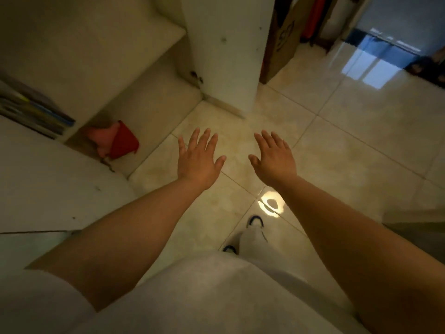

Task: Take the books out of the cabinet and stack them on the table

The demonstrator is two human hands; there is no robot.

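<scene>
Both hands are held out flat over the tiled floor (337, 131), palms down and empty. The fingers of the left hand (197, 160) are spread apart, thumb out to the side; the fingers of the right hand (274, 160) are likewise apart, and nothing is gripped by either. The books (36, 112) are seen stacked flat on a shelf of the white cabinet (101, 59), well to the left of and beyond the left fingertips. A red and pink item (118, 141), blurred, is noted in the lower compartment, left of the left little finger. The open cabinet door (228, 51) stands beyond the fingertips.
</scene>
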